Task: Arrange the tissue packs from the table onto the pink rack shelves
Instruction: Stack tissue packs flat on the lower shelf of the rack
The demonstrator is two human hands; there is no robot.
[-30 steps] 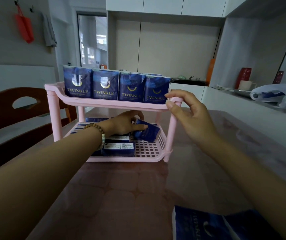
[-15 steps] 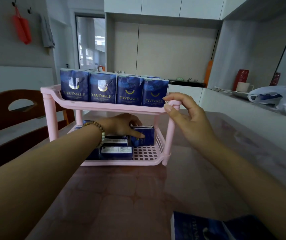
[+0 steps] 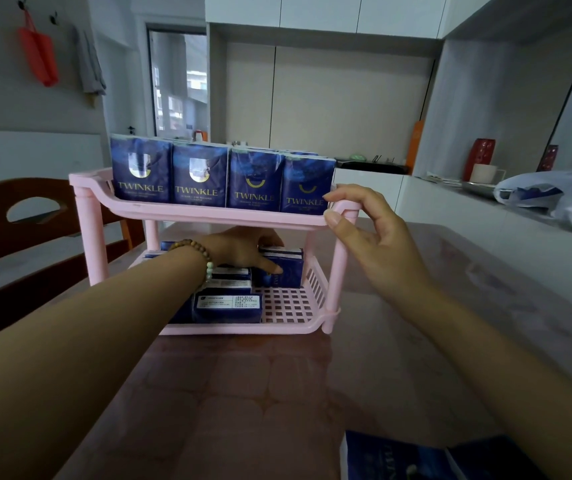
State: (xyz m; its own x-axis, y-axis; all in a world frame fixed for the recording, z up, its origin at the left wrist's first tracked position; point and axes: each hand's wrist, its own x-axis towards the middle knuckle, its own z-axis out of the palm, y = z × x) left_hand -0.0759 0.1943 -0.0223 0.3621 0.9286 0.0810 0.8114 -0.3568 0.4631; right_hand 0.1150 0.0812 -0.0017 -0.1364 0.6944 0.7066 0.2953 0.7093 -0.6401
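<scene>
On my feed, a pink rack (image 3: pixel 208 216) with two shelves stands on a glossy brown table (image 3: pixel 243 393). Four blue TWINKLE packs (image 3: pixel 222 181) stand upright, side by side, along the front edge of the upper shelf. The person's left hand (image 3: pixel 239 249), a bead bracelet (image 3: pixel 206 259) on its wrist, reaches into the lower shelf and holds an upright tissue pack (image 3: pixel 288 277) near that shelf's back right corner. The thumb presses the pack's front, and the fingers seem to curl over its top, though the upper shelf hides part of them. To the left of it, flat packs (image 3: pixel 229 308) lie stacked on the lower shelf up to its front edge. The right hand (image 3: pixel 378 237) grips the rack's upper front right corner, thumb on the front rim and forefinger over the top. A blue wrapper (image 3: pixel 399 459) lies at the table's near edge.
</scene>
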